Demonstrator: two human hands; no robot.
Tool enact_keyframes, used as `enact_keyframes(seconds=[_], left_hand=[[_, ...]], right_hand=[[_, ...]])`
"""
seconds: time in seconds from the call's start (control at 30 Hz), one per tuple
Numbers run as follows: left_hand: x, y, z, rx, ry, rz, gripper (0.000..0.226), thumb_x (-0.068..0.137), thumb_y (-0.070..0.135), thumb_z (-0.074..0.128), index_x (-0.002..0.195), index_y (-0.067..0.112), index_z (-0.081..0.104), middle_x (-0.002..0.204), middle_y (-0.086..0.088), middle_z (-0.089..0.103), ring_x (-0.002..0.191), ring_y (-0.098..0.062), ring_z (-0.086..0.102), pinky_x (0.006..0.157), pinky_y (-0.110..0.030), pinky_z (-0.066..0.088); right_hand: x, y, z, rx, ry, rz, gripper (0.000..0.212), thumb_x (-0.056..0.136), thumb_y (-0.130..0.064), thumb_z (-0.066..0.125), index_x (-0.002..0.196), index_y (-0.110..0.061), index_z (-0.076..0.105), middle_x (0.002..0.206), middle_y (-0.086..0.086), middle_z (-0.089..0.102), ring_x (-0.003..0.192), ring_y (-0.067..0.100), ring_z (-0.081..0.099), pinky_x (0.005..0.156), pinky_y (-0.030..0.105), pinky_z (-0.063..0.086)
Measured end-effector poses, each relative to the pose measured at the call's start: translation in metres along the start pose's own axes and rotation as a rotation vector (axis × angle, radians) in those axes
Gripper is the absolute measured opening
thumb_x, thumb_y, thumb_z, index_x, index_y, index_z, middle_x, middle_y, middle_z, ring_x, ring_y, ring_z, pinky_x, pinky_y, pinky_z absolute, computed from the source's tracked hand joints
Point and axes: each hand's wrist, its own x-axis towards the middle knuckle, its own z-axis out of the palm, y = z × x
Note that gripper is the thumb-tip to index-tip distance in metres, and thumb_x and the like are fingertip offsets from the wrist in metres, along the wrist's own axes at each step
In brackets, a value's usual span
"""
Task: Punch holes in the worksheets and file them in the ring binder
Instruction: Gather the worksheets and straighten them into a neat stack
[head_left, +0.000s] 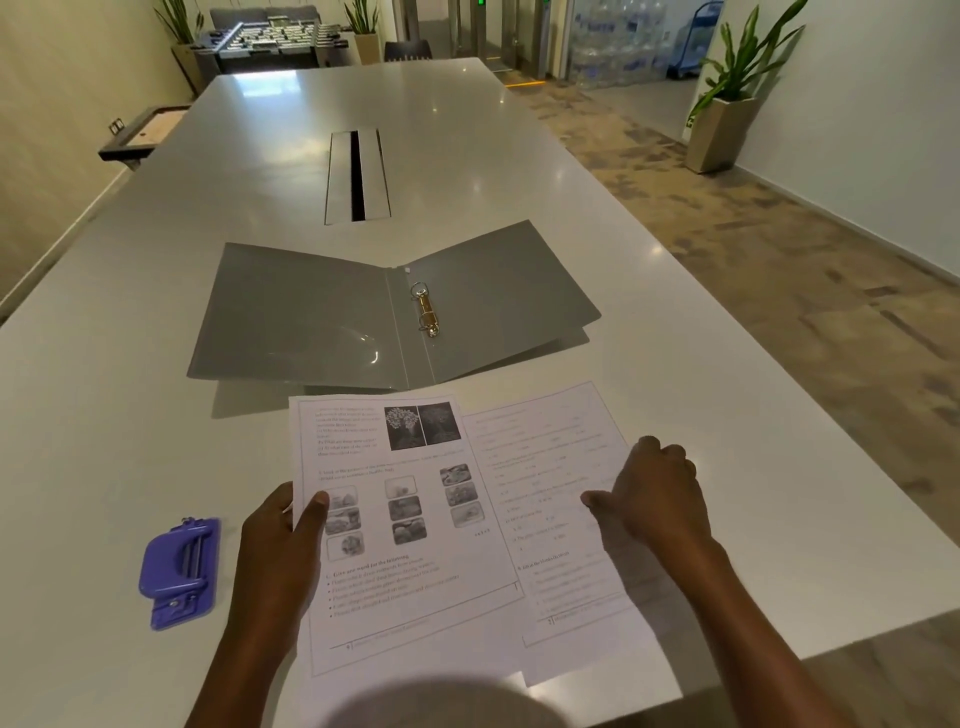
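Long and pale, the surface (130, 415) runs away from us toward a far room end with a football table (275, 44), stacked water bottles (618, 41) and three potted plants, two of them far (182, 31) (363, 26) and one at the right wall (727, 104). One cable slot (357, 176) is cut into the middle of the surface.

Both our forearms reach in from the near edge. Our left grip (275, 545) holds the left edge of the picture worksheet (415, 545), the thumb (314, 512) lying on top of the printed side and the fingers hidden beneath, so this sheet is pinched and raised a little. Our right grip (660, 499) sits knuckles-up on the text worksheet (550, 467), fingers bent and the thumb stretched left across the paper; we cannot tell whether it grasps that sheet or only presses on it.

We count two worksheets, side by side at the near edge, the picture one overlapping the left margin of the text one. One grey ring binder (311, 312) lies open just beyond them, both covers spread, with two metal rings (427, 309) on its right half beside the spine. One blue hole punch (179, 569) lies flat to the left of our left grip, apart from the papers.
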Motion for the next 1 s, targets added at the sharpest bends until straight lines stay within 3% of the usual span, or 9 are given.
enact_keyframes(seconds=[0.23,0.33,0.43,0.5,0.63,0.73,0.8,0.9,1.0], left_hand=[[-0.002,0.001,0.002,-0.007,-0.001,0.001,0.011,0.104,0.020,0.059,0.115,0.022,0.061,0.092,0.019,0.067,0.081,-0.005,0.068,0.062,-0.024,0.052],[-0.001,0.001,0.000,-0.018,-0.002,-0.009,0.012,0.104,0.020,0.060,0.115,0.023,0.062,0.094,0.017,0.069,0.083,-0.009,0.070,0.064,-0.026,0.053],[0.000,-0.001,-0.002,-0.012,0.000,-0.024,0.015,0.103,0.022,0.061,0.118,0.022,0.064,0.101,0.005,0.075,0.089,-0.020,0.075,0.067,-0.032,0.058],[0.000,-0.001,-0.004,-0.006,0.005,-0.028,0.016,0.103,0.022,0.061,0.119,0.021,0.065,0.104,0.000,0.076,0.089,-0.022,0.077,0.067,-0.033,0.060],[-0.001,0.003,-0.008,0.006,0.017,-0.014,0.014,0.103,0.021,0.060,0.117,0.021,0.063,0.104,-0.003,0.076,0.089,-0.025,0.077,0.072,-0.040,0.062],[0.000,0.003,-0.009,0.015,0.019,-0.027,0.014,0.104,0.020,0.060,0.118,0.020,0.063,0.105,-0.005,0.076,0.090,-0.029,0.077,0.077,-0.047,0.063],[0.001,0.003,-0.010,0.016,0.018,-0.029,0.015,0.104,0.020,0.059,0.119,0.020,0.063,0.103,-0.004,0.075,0.088,-0.025,0.076,0.072,-0.042,0.062],[0.002,0.003,-0.009,0.023,0.017,-0.019,0.016,0.104,0.017,0.060,0.118,0.016,0.064,0.093,0.005,0.074,0.082,-0.016,0.074,0.063,-0.030,0.057],[0.002,0.001,-0.007,0.012,0.004,-0.032,0.014,0.104,0.017,0.059,0.117,0.019,0.064,0.091,0.013,0.072,0.081,-0.010,0.073,0.061,-0.025,0.055]], right_hand=[[0.015,0.008,-0.002,0.118,-0.053,0.033,0.098,0.058,-0.053,0.095,0.129,-0.006,0.046,0.127,0.018,0.053,0.117,0.035,0.056,0.094,0.042,0.054],[0.019,0.010,-0.002,0.177,-0.032,0.022,0.073,0.063,-0.047,0.093,0.113,-0.011,0.054,0.115,0.013,0.052,0.109,0.032,0.056,0.086,0.041,0.054],[0.021,0.017,0.000,0.323,0.046,-0.033,0.032,0.074,-0.029,0.086,0.083,-0.017,0.058,0.094,0.007,0.063,0.085,0.028,0.061,0.065,0.033,0.048],[0.021,0.021,-0.003,0.424,0.070,-0.061,0.021,0.081,-0.016,0.080,0.075,-0.015,0.060,0.077,0.004,0.066,0.071,0.026,0.062,0.058,0.030,0.042],[0.019,0.024,-0.024,0.610,0.107,-0.099,0.011,0.084,-0.007,0.078,0.080,-0.012,0.069,0.075,0.011,0.072,0.066,0.027,0.063,0.057,0.027,0.045],[0.020,0.026,-0.045,0.737,0.125,-0.114,0.015,0.084,-0.007,0.080,0.079,-0.020,0.075,0.069,0.003,0.074,0.063,0.021,0.065,0.065,0.029,0.051],[0.020,0.027,-0.062,0.819,0.149,-0.114,0.019,0.084,-0.006,0.080,0.077,-0.024,0.076,0.067,0.000,0.075,0.064,0.020,0.066,0.070,0.034,0.053],[0.016,0.022,-0.089,0.953,0.152,-0.112,0.016,0.087,-0.006,0.078,0.087,-0.022,0.077,0.082,0.011,0.078,0.075,0.028,0.072,0.078,0.037,0.057],[0.017,0.013,-0.101,1.084,0.117,-0.088,0.013,0.089,-0.006,0.077,0.098,-0.014,0.076,0.081,0.009,0.078,0.067,0.017,0.076,0.064,0.023,0.061]])
